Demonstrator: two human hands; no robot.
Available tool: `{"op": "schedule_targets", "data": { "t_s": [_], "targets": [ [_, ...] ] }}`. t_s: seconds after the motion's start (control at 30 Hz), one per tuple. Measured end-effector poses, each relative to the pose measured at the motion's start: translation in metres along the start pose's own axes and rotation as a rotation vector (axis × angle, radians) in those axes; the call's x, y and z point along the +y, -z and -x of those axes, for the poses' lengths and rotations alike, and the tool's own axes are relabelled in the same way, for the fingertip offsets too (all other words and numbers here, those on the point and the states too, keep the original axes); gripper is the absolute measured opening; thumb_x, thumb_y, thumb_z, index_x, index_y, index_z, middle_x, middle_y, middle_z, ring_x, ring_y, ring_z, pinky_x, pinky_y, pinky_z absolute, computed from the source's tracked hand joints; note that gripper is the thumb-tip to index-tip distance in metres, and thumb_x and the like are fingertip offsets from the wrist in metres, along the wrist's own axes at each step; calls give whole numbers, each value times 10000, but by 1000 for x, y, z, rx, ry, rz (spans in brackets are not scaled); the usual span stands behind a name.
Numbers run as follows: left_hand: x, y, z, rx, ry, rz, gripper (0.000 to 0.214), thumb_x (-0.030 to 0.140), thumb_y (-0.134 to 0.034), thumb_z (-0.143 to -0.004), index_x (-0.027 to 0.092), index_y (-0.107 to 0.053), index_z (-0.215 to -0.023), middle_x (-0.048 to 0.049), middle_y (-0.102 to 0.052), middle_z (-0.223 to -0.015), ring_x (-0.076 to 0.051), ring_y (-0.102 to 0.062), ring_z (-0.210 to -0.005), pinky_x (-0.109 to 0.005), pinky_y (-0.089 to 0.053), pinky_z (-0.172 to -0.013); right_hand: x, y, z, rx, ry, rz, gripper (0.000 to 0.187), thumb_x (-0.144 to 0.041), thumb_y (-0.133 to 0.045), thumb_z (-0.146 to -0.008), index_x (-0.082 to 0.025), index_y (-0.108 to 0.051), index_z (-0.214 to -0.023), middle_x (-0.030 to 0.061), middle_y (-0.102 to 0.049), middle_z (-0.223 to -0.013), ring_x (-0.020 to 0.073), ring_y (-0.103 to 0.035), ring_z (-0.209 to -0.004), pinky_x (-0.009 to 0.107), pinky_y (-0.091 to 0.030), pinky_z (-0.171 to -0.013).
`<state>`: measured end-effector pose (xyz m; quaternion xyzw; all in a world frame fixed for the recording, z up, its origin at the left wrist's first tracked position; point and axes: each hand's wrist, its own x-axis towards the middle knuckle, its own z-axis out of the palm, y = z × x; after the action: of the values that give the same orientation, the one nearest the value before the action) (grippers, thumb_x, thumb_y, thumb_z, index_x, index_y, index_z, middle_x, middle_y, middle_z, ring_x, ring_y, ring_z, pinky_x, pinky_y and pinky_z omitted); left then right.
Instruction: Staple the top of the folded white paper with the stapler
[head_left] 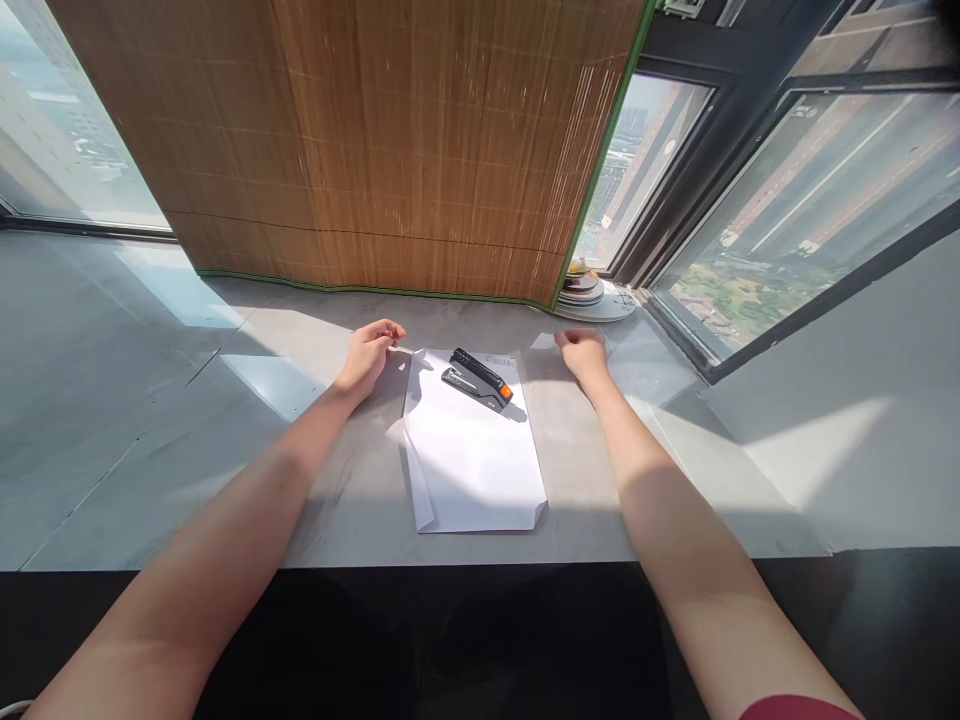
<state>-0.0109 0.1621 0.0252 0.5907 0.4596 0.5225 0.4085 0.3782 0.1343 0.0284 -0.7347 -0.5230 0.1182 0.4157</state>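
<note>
A black stapler (480, 382) with an orange end lies slantwise on the upper part of a small stack of white paper (472, 460). A few lines of small print show near the stack's top right corner, and some lower corners and the left edge curl up. My left hand (367, 357) rests on the grey ledge just left of the paper's top, its fingers loosely curled with nothing seen in them. To the right of the paper, my right hand (583, 355) is on the ledge, fingers folded in and partly hidden. Neither hand touches the stapler.
A bamboo blind (375, 150) with green edging hangs down to the back of the grey ledge (135, 400). Several stacked plates (581, 292) stand by its right corner. Windows (825, 210) and a white wall (862, 400) bound the right side. The ledge's front edge is near my forearms.
</note>
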Motion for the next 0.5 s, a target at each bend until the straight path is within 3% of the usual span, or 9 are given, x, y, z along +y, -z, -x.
{"op": "schedule_targets", "data": {
  "t_s": [0.13,0.27,0.4,0.5],
  "targets": [
    [-1,1,-1,3,11,55,190,200,-538,-663,202,-704,-756,-18,-590,-743,-167,-504,-691,-291,-360,-626,24,0,-10,36,-100,10,422,-403,-595,-938,-268,-395,-592,-51,-293,-530,147,-310,-573,313,-260,-555],
    [-1,1,-1,2,4,30,187,218,-531,-661,203,-703,-734,-19,-565,-707,-168,-477,-663,-301,-345,-614,4,-13,2,-39,38,-30,466,-535,-657,-926,-257,-458,-611,-23,-411,-580,170,-411,-649,311,-366,-624],
    [-2,0,-2,7,13,-12,180,240,-530,-652,207,-688,-732,-26,-565,-703,-181,-482,-672,-309,-356,-614,-40,-28,35,-369,330,-240,542,-675,-406,-1038,-222,-641,-854,48,-670,-898,203,-586,-821,323,-481,-759],
    [-2,0,-3,11,12,-18,188,247,-526,-646,206,-687,-733,-25,-568,-698,-181,-478,-668,-307,-369,-619,-72,-41,69,-620,547,-177,398,-594,-662,-924,-219,-697,-1052,50,-710,-1071,210,-615,-934,334,-489,-873]
  ]
}}
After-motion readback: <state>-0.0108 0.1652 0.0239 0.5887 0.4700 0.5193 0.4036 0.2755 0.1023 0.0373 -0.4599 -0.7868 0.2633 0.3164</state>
